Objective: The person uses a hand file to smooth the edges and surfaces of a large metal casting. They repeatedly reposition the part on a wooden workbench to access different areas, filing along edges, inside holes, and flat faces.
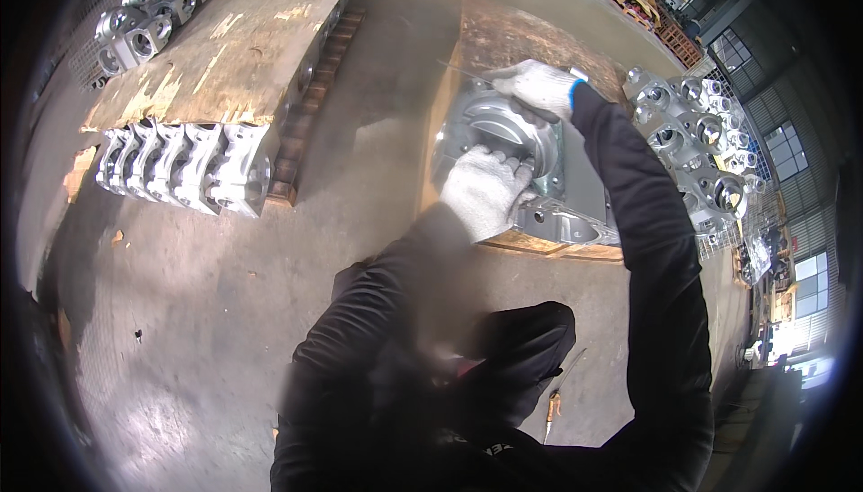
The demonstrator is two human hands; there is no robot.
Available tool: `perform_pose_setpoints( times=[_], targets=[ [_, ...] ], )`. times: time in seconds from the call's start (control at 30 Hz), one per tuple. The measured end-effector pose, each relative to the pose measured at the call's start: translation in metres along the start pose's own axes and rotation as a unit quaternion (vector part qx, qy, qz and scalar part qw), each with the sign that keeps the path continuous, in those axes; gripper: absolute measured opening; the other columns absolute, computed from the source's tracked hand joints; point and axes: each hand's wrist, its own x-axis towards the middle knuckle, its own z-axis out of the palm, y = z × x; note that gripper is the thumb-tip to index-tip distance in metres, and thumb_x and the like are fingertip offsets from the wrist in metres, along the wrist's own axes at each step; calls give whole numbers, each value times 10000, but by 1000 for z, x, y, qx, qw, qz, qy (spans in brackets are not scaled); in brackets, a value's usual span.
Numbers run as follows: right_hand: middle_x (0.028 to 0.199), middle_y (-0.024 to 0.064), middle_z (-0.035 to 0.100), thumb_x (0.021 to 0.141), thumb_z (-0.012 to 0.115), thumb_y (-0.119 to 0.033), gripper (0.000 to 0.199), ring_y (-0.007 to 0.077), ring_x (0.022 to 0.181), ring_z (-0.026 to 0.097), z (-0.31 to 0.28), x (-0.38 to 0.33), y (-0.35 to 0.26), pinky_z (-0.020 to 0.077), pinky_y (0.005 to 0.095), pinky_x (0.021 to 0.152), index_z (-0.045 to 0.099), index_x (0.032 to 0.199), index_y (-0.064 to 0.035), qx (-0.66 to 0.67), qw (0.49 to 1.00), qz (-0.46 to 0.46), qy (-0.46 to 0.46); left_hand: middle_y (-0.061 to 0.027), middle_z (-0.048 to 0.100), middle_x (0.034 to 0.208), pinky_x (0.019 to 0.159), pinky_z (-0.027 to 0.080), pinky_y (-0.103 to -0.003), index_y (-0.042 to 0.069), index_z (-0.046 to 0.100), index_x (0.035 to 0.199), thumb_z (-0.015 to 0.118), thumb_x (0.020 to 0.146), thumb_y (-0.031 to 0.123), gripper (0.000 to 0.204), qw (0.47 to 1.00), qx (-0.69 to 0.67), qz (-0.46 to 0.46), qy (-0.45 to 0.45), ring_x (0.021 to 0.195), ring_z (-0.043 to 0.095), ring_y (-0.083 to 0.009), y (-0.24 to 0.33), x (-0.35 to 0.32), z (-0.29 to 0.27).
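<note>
A silver metal casting (pixel 546 139) with a large round opening lies on a wooden board in front of me. My left hand (pixel 485 191), in a white knit glove, curls its fingers over the near rim of the opening. At the far side of the casting, my right hand (pixel 537 87) is closed, in a white glove with a blue cuff. A thin rod-like tool (pixel 457 68) sticks out to the left from it; its grip is hidden in the fingers, and I cannot tell its exact kind.
At left, a plywood sheet (pixel 243 51) covers a pallet of similar castings (pixel 184 166). More castings (pixel 692 137) are stacked in a wire cage at right. A thin tool with an orange-brown handle (pixel 554 404) lies on the floor by my knee.
</note>
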Motion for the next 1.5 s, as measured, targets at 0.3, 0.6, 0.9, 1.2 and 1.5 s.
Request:
perform_pose_setpoints(
  times=[0.3,0.6,0.9,1.2,1.5],
  targets=[
    [631,-5,591,1103,578,-320,513,86,474,550,15,-1,-16,474,286,467,576,1591,-161,-161,985,-65,20,-122,749,1161,997,485,-443,39,707,1309,614,998,383,473,998,7,1,-55,1124,689,-283,-1,2,1],
    [1054,153,818,1086,616,-311,485,263,911,782,8,6,-18,614,398,880,618,1549,-168,-293,944,-152,0,-118,758,1168,995,487,-451,38,716,1316,624,1008,384,472,999,34,-7,-25,1095,696,-286,1,2,1],
    [1155,184,788,1063,545,-186,400,318,1083,761,24,-60,-37,589,443,974,704,1430,-194,-346,918,-192,-18,-109,759,1145,988,491,-454,73,743,1271,632,1010,376,415,999,28,-11,-42,1076,700,-284,0,1,2],
    [1218,201,774,1051,616,-218,456,355,1074,743,45,-91,-38,569,422,984,651,1497,-131,-387,904,-173,-47,-134,751,1104,1100,454,-519,52,737,1154,642,1018,328,323,996,46,-40,65,1089,682,-354,26,-19,17],
    [999,218,766,1048,616,-274,466,392,921,742,66,-101,-8,576,481,867,655,1506,-200,-395,877,-269,48,-128,759,1133,1215,358,-600,72,714,1306,566,1053,366,416,980,149,-89,-99,1163,681,-347,29,-28,33]
  ],
)
